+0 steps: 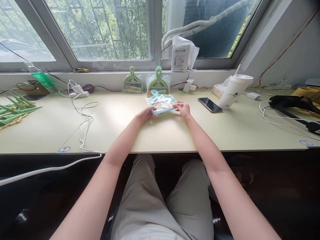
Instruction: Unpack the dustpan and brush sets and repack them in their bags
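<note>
A small packaged dustpan-and-brush set (pixel 163 102) in shiny clear plastic, with a light blue handle pointing away from me, is held a little above the table. My left hand (pixel 145 114) is closed on its near left corner, and my right hand (pixel 183 109) pinches its right edge. Just behind it a green packaged dustpan set (pixel 158 83) leans against the wall below the window. To its left leans another green packaged dustpan set (pixel 132 82). Glare on the plastic hides part of the held set.
On the right lie a phone (pixel 210 105), a tilted white cup (pixel 235 91) with a straw, and a black strap-like device (pixel 295 108). White cables (pixel 86 120) cross the pale table (pixel 120 133) on the left. Green pointed pieces (pixel 18 106) lie at far left. A wrapped packet (pixel 181 56) stands on the sill.
</note>
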Available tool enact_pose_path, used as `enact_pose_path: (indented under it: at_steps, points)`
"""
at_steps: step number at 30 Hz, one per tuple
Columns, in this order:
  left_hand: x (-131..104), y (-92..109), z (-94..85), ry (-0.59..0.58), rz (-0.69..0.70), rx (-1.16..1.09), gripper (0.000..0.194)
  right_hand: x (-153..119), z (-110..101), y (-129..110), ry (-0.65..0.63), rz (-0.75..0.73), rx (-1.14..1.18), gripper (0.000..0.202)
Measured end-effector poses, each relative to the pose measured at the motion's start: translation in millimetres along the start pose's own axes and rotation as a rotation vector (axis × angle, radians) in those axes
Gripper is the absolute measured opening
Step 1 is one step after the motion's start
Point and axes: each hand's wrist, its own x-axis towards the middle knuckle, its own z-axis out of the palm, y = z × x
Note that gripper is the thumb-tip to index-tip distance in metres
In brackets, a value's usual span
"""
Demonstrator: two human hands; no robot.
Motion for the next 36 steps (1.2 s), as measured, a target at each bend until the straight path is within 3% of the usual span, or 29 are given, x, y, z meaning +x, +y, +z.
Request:
enact_pose_path:
  at_steps: [9,14,24,31,36]
  points:
    - [1.3,-3.8,-1.8,-0.057,0.04,0.058,0.047,0.3,3.0,-1.2,0.074,0.032,0.164,0.018]
    - [1.1,-4.7,-0.9,-0.06,0.05,0.099,0.052,1.4,3.9,-3.7,0.151,0.052,0.154,0.015]
    - [-1.9,-2.8,2.8,-0.067,0.053,0.161,0.058,1.6,4.7,-3.3,0.152,0.047,0.079,0.007]
    - [-5.0,-0.4,6.7,-0.092,0.055,0.171,0.057,2.1,1.3,0.1,0.13,0.021,0.037,0.024]
    - [-5.2,-0.4,8.3,-0.097,0.047,0.156,0.055,2.5,-1.2,0.4,0.09,0.173,0.123,0.052]
